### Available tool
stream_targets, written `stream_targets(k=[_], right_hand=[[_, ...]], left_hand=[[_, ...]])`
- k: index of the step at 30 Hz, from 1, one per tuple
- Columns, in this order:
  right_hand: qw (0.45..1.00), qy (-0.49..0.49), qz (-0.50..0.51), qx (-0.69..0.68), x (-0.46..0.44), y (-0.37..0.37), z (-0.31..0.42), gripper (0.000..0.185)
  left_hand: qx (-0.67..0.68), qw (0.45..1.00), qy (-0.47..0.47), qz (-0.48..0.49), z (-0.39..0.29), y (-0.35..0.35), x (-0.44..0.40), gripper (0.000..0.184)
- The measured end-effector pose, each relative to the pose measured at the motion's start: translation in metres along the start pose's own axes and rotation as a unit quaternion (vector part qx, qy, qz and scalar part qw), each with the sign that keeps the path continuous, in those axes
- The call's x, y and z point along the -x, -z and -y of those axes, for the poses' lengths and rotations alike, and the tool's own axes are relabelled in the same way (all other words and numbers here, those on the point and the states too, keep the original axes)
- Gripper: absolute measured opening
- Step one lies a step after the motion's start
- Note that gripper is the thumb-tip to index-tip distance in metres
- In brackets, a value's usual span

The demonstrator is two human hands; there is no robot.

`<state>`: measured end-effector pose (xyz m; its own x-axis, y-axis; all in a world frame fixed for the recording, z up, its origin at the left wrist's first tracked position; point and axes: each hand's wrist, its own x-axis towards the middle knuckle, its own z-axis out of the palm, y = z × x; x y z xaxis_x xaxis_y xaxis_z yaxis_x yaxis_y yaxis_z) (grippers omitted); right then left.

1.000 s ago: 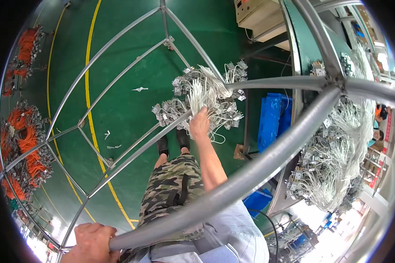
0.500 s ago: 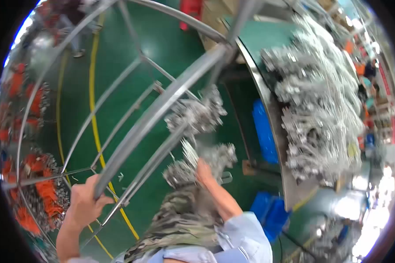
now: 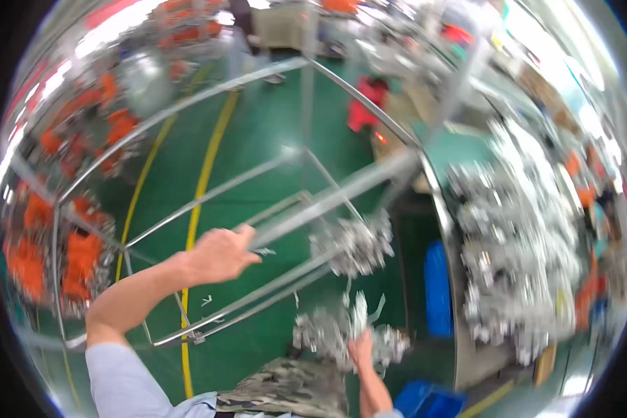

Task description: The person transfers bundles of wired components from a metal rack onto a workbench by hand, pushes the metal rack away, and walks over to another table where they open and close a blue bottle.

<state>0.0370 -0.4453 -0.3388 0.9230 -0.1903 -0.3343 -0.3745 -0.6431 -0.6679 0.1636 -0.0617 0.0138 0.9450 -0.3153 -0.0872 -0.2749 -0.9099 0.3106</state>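
Note:
My left hand (image 3: pixel 221 256) is closed around the upper metal rail (image 3: pixel 334 198) of a tubular rack, its forearm stretched across the frame. Low in the view, my right hand (image 3: pixel 360 348) grips a bundle of white cables (image 3: pixel 359 313), whose upper ends stick up above the fist. Around that hand hangs a cluster of white and silvery cable ends (image 3: pixel 320 334), blurred by motion. A second such cluster (image 3: pixel 359 244) hangs farther along the rack's lower rail.
On the right, a long metal-edged table (image 3: pixel 460 355) carries a thick pile of white cables (image 3: pixel 519 265). Blue bins (image 3: pixel 437 289) stand below it. Orange bundles (image 3: pixel 83 261) hang at left. Yellow lines (image 3: pixel 202 188) cross the green floor. A person (image 3: pixel 240 45) stands at the far end.
The view has tilted up and turned. My left hand appears farther right and higher, still on the rail. My right hand stays low with the cables, and the rack appears turned in view.

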Motion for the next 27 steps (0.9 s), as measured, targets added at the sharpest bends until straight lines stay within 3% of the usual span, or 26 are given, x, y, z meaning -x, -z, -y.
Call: stream_targets(k=[2, 3, 4, 5, 7, 11, 13, 14, 15, 18, 22, 24, 27], right_hand=[[0.993, 0.107, -0.047, -0.006, 0.01, -0.001, -0.01, 0.049], [0.991, 0.12, -0.058, 0.022, 0.009, -0.009, -0.024, 0.05], [0.996, 0.076, -0.039, 0.018, 0.019, 0.005, -0.007, 0.056], [0.994, 0.101, -0.041, 0.027, 0.026, 0.016, -0.001, 0.062], [0.999, 0.05, -0.005, 0.0, 0.03, 0.032, 0.01, 0.05], [0.996, 0.075, -0.001, -0.043, 0.056, 0.064, -0.002, 0.048], [0.996, 0.07, -0.007, -0.063, 0.067, 0.068, -0.012, 0.05], [0.994, 0.076, -0.012, -0.075, 0.073, 0.066, -0.018, 0.05], [0.994, 0.06, -0.015, -0.089, 0.073, 0.069, -0.017, 0.049], [0.989, 0.044, -0.048, -0.135, 0.072, 0.072, -0.028, 0.044], [0.994, 0.005, -0.031, -0.1, 0.052, 0.051, -0.043, 0.047], [0.992, -0.059, -0.034, -0.108, 0.049, 0.04, -0.047, 0.041], [0.994, -0.06, -0.02, -0.093, 0.051, 0.048, -0.039, 0.043]], left_hand=[[-0.062, 0.998, 0.022, 0.005, -0.003, -0.002, 0.0, 0.042], [-0.043, 0.998, -0.007, -0.04, -0.005, -0.002, -0.003, 0.039], [-0.02, 0.999, -0.011, -0.047, -0.007, -0.001, -0.007, 0.037], [0.0, 0.999, 0.033, -0.026, -0.004, -0.005, -0.012, 0.037], [0.053, 0.998, 0.001, -0.041, 0.012, -0.015, -0.017, 0.042], [0.029, 0.996, 0.079, -0.038, 0.011, -0.022, -0.023, 0.046], [-0.004, 0.995, -0.009, -0.1, 0.05, -0.033, -0.026, 0.05], [-0.01, 0.992, 0.088, -0.089, 0.029, -0.029, -0.02, 0.048], [-0.061, 0.993, 0.055, -0.09, 0.032, -0.026, -0.016, 0.048], [-0.05, 0.994, 0.062, -0.07, 0.02, -0.02, -0.017, 0.046], [-0.052, 0.993, 0.091, -0.047, -0.01, -0.015, -0.016, 0.045], [-0.048, 0.993, 0.078, -0.078, -0.017, -0.017, -0.012, 0.037], [-0.036, 0.994, 0.081, -0.059, -0.015, -0.016, -0.013, 0.034]])
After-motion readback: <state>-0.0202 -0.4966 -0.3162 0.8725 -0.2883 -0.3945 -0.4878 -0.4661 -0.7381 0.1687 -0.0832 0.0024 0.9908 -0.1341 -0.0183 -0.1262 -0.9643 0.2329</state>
